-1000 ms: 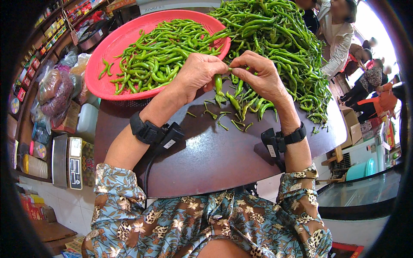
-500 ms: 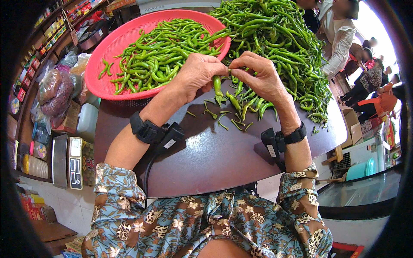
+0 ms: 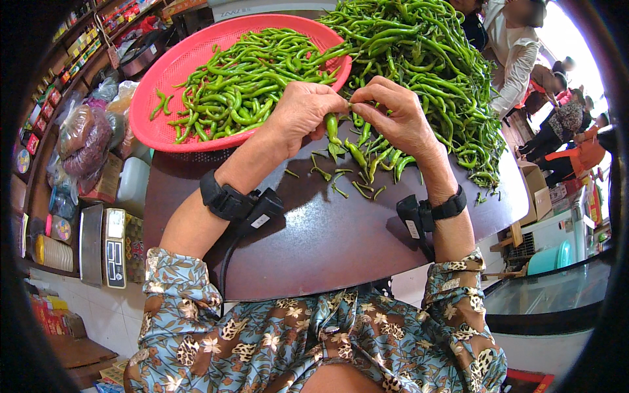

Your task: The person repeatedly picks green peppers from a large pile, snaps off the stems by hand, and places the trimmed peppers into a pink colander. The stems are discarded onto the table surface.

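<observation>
My left hand (image 3: 303, 112) is closed in a pinch over the table, with a green chili pepper (image 3: 332, 127) showing below its fingers. Thumb and forefinger of my right hand (image 3: 396, 116) are pinched together, meeting the left fingertips; whatever lies between them is too small to make out. Just beneath both hands, several loose green chilies (image 3: 373, 164) lie with snapped-off stems (image 3: 340, 190). Behind my left hand sits a wide pink plastic basket (image 3: 149, 105) holding many chilies. A large heap of chilies (image 3: 432, 78) with stems rises behind my right hand.
The dark brown table (image 3: 314, 242) has a rounded near edge by my body. On the left stand a scale (image 3: 115, 249), filled plastic bags (image 3: 85, 134) and shelves of goods. A person in a white sleeve (image 3: 517, 75) is at the heap's right; other people are beyond.
Almost nothing differs. Both hands keep their pinch at the same spot, with only a slight shift of the right fingers and left forearm.
</observation>
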Demonstrator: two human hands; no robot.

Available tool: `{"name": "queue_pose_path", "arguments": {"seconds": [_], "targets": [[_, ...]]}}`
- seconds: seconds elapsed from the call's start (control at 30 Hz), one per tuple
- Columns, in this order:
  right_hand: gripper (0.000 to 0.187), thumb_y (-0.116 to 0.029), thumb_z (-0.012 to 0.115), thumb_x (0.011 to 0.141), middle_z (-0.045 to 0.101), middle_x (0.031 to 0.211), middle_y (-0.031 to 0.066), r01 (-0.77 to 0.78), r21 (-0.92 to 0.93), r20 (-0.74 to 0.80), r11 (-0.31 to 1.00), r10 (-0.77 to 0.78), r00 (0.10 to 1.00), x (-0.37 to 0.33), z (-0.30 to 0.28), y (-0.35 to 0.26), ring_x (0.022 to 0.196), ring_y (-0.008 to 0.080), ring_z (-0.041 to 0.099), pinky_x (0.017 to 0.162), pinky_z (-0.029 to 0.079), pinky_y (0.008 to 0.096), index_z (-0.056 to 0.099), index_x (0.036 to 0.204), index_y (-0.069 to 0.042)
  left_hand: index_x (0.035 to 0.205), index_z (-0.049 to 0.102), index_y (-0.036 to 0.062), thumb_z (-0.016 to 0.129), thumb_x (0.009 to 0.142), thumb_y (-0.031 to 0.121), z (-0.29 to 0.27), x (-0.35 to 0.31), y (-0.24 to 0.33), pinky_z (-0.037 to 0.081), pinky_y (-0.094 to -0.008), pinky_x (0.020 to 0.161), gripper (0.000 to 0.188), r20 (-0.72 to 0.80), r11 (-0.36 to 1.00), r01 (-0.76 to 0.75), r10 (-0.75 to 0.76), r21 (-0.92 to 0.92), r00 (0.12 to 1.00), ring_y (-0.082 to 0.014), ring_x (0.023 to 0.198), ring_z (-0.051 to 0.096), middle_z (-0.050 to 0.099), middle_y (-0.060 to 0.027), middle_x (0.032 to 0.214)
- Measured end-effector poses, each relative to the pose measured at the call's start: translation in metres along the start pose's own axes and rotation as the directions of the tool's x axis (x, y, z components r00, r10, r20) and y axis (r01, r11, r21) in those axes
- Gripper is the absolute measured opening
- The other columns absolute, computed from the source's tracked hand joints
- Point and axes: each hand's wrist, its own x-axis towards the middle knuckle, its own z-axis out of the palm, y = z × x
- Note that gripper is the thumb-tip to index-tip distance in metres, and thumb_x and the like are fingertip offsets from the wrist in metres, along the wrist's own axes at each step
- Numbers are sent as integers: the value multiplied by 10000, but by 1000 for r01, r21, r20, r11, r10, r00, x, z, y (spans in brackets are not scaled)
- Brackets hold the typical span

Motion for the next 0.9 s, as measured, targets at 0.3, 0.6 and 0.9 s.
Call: {"name": "queue_pose_path", "arguments": {"seconds": [0.3, 0.6, 0.9], "targets": [[102, -54, 626, 774, 563, 786, 36, -96, 106, 17, 990, 95, 995, 0, -5, -4, 682, 107, 548, 561, 426, 222, 618, 869, -18, 711, 609, 16, 594, 785, 195, -1, 0, 2, 275, -212, 364, 194, 23, 992, 31, -29, -120, 999, -77, 401, 423, 547, -29, 572], [114, -89, 629, 789, 562, 794, 11, -170, 189, 25, 967, 169, 985, 0, -5, -7, 673, 63, 538, 542, 430, 208, 626, 886, -28, 741, 624, 29, 579, 798, 175, -3, 1, 0, 341, -204, 480, 163, 83, 993, -85, 92, -83, 992, -71, 522, 479, 573, -26, 611], [121, -84, 625, 779, 562, 773, 5, -180, 194, 1, 964, 183, 983, -1, -5, -4, 657, 60, 532, 552, 429, 208, 623, 881, -20, 826, 645, 22, 580, 815, 159, -6, 2, 2, 406, -203, 628, 152, 119, 984, -161, 150, 83, 981, -78, 663, 537, 616, -31, 733]]}}
